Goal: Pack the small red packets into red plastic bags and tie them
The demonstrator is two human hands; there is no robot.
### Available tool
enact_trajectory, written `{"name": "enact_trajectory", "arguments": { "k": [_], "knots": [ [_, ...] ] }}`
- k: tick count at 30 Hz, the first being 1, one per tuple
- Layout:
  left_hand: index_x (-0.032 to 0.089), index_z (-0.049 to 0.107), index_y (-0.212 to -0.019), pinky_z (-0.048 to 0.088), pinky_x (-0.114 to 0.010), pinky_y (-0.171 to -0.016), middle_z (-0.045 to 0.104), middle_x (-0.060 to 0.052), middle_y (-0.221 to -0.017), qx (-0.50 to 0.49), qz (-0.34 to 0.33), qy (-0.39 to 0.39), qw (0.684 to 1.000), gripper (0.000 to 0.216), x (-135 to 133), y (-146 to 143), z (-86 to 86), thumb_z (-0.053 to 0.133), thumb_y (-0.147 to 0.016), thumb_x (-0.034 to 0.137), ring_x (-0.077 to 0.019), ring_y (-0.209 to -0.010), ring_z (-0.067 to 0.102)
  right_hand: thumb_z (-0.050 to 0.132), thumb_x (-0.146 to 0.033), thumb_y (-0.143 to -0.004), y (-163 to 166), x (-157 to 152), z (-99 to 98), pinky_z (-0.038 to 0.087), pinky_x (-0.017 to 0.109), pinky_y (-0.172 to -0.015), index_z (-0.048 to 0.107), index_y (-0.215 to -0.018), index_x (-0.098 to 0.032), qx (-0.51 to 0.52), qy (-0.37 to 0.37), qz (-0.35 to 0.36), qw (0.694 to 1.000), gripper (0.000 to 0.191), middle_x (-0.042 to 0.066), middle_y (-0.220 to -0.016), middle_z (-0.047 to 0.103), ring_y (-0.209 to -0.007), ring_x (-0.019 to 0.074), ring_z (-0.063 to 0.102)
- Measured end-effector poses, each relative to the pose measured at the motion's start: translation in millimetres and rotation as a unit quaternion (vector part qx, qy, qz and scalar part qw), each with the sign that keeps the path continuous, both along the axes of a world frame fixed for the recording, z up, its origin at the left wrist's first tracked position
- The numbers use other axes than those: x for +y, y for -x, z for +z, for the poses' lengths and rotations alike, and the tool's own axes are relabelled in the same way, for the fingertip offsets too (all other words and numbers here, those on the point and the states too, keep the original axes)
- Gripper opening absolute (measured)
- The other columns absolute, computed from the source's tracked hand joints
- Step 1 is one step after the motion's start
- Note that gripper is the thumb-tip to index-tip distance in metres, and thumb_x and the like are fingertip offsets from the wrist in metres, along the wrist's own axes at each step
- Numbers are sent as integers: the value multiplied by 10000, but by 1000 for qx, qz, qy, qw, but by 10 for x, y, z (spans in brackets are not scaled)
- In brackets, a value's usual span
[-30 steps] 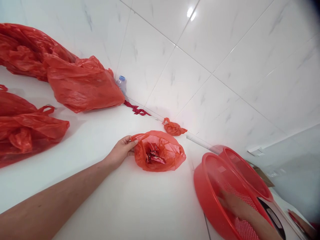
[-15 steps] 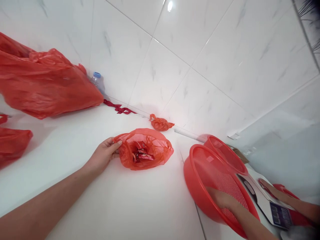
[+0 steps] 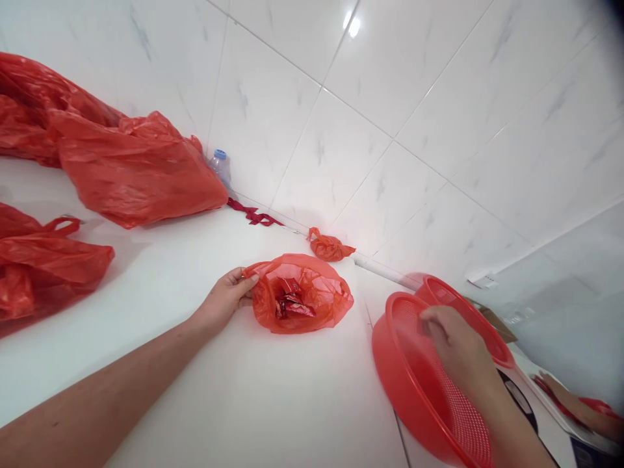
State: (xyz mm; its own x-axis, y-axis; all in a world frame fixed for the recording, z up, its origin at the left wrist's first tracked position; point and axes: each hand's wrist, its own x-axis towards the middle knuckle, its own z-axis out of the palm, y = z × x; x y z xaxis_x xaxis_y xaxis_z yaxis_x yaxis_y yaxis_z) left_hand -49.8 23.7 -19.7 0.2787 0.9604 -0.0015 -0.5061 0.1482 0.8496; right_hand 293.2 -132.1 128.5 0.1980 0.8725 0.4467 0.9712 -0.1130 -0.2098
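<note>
My left hand (image 3: 225, 300) pinches the rim of a small red plastic bag (image 3: 319, 296) that lies open on the white counter, with red-wrapped sweets (image 3: 290, 303) inside. My right hand (image 3: 455, 343) is raised over a red plastic sieve basket (image 3: 414, 383) at the lower right, fingers curled, apparently with something small in them; I cannot make out what. A second red basket (image 3: 475, 318) stands just behind the first.
Big red plastic bags (image 3: 131, 172) (image 3: 43, 260) lie at the left. A small knotted red bag (image 3: 329, 247), a red ribbon (image 3: 253, 214) and a bottle (image 3: 220, 166) sit along the tiled wall. Another person's hand (image 3: 572, 403) shows at the far right near a scale (image 3: 529, 409).
My right hand has come up out of the sieve basket and now hovers above it. My left hand keeps its hold on the bag's rim. The view has shifted slightly.
</note>
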Motion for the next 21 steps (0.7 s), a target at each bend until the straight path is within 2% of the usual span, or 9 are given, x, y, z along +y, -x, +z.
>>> {"name": "enact_trajectory", "arguments": {
  "k": [2, 4, 7, 9, 12, 15, 17, 21],
  "knots": [
    [160, 605, -905, 545, -309, -677, 683, -37, -789, 3, 1, 0, 1000, 279, 1, 2, -3, 682, -753, 380, -173, -712, 649, 408, -263, -885, 320, 67, -3, 487, 337, -778, 573, -895, -257, 4, -78, 58, 995, 166, 61, -1027, 601, -936, 209, 574],
    [160, 604, -922, 546, -311, -675, 690, -39, -800, 7, 1, 1, 1000, 289, 0, 3, -5, 680, -754, 383, -174, -711, 651, 415, -214, -885, 623, 174, -126, 501, 333, -774, 580, -901, -250, 23, -119, 152, 981, 170, 66, -1083, 564, -972, 204, 563],
    [160, 599, -929, 547, -336, -699, 703, -50, -835, 10, -4, -2, 1000, 295, -1, 3, -8, 671, -762, 393, -191, -736, 663, 376, -122, -882, 978, 453, -446, 510, 310, -764, 586, -939, -246, 38, -82, 269, 959, 250, 62, -1089, 544, -955, 171, 563],
    [165, 597, -925, 544, -351, -721, 710, -53, -854, 11, -7, -4, 1000, 287, -1, 2, -11, 663, -769, 396, -199, -756, 669, 348, -82, -873, 1137, 707, -660, 507, 302, -758, 586, -935, -235, 39, -65, 319, 945, 289, 65, -1070, 547, -959, 167, 558],
    [169, 600, -928, 540, -337, -704, 710, -42, -829, 11, -7, -2, 1000, 279, -6, 4, -7, 663, -770, 390, -190, -735, 667, 333, -74, -868, 1269, 1088, -876, 505, 299, -733, 595, -897, -223, 37, -65, 321, 944, 303, 64, -1027, 561, -916, 164, 572],
    [165, 606, -936, 536, -323, -678, 703, -38, -811, 11, -8, -2, 1000, 282, -22, 12, 14, 662, -771, 387, -180, -708, 657, 384, -116, -870, 1287, 1322, -964, 500, 313, -761, 603, -880, -222, 37, -75, 292, 953, 243, 64, -1071, 558, -930, 170, 573],
    [166, 606, -953, 536, -333, -687, 701, -43, -826, 12, -13, -3, 1000, 290, -36, 19, 34, 655, -777, 391, -186, -723, 656, 417, -141, -871, 1242, 1361, -999, 488, 318, -796, 607, -888, -227, 36, -82, 273, 958, 209, 57, -1080, 565, -961, 175, 563],
    [161, 611, -966, 533, -343, -715, 696, -55, -832, 14, -25, -3, 1000, 290, -46, 23, 75, 643, -788, 388, -192, -741, 652, 413, -161, -891, 1027, 1279, -1144, 463, 316, -783, 605, -889, -220, 1, -108, 209, 972, 201, 47, -930, 588, -874, 176, 556]
  ]
}}
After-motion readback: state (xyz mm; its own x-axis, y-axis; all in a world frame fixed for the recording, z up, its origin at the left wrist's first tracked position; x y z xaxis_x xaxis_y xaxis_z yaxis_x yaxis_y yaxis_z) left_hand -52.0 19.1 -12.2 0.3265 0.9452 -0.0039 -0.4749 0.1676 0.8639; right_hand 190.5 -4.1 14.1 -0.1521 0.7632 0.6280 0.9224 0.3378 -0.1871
